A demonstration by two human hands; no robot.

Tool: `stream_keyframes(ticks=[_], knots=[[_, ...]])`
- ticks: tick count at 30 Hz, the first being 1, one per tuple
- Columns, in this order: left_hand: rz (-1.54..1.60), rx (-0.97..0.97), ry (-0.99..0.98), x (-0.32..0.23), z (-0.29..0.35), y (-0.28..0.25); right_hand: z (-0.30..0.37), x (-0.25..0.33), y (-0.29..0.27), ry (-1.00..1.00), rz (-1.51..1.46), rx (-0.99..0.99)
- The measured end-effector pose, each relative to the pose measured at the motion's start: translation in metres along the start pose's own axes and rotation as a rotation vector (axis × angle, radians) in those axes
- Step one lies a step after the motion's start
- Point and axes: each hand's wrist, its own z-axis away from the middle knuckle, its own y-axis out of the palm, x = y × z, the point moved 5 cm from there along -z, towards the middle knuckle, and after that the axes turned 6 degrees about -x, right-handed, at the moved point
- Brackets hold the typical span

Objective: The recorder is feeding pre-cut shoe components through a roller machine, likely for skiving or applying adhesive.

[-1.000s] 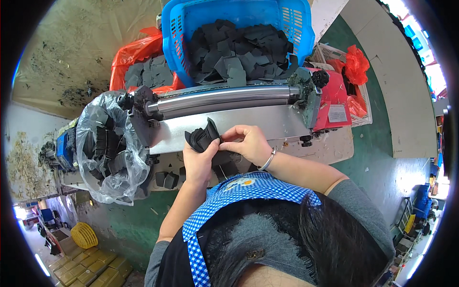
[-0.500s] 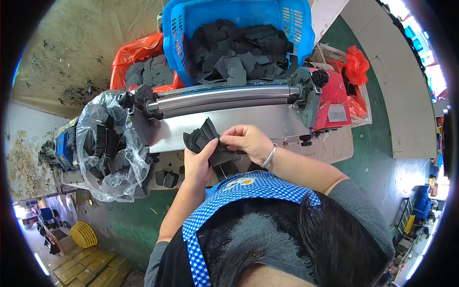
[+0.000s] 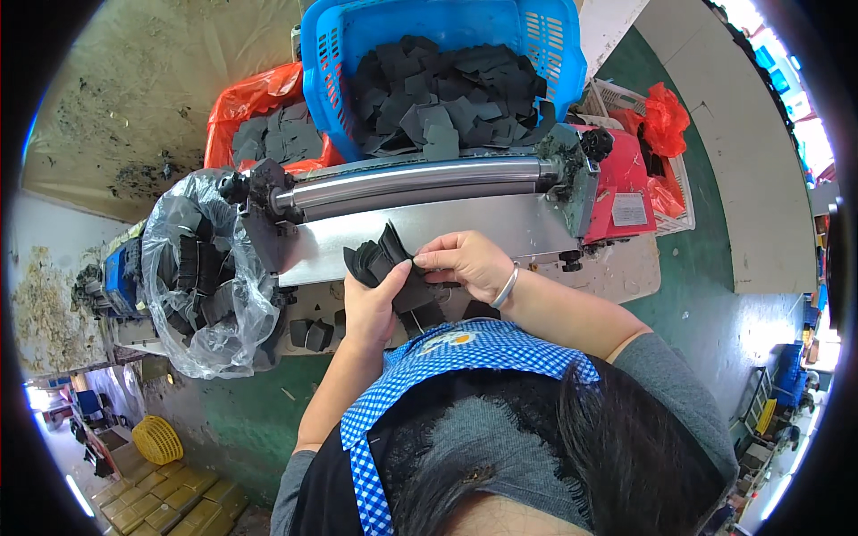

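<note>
My left hand grips a fanned stack of thin black pieces from below, just in front of the steel plate of a roller machine. My right hand pinches the top of that same stack from the right, with a bracelet on its wrist. Above the plate runs the shiny metal roller. More black pieces lie under my hands near my chest.
A blue plastic basket full of black pieces stands behind the roller. A red bag with black pieces lies behind on the left. A clear plastic bag of black pieces hangs at the machine's left. A red box sits on the right.
The stack of black pieces has shifted slightly between my fingers; both hands stay in the same spot in front of the plate.
</note>
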Motion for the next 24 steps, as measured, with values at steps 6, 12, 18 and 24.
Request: stream_keyframes(ticks=[6, 12, 18, 24], knots=[[-0.135, -0.106, 0.029, 0.009, -0.014, -0.021, -0.017, -0.012, -0.024, -0.041, -0.186, -0.25], [-0.147, -0.143, 0.035, 0.008, -0.016, -0.022, -0.02, 0.003, -0.032, -0.14, 0.053, -0.373], [-0.07, -0.135, 0.017, 0.011, -0.018, -0.014, -0.028, -0.013, -0.033, -0.084, 0.067, -0.241], [-0.189, -0.175, 0.038, 0.012, -0.021, -0.014, -0.023, 0.0, -0.021, -0.305, 0.293, -0.172]])
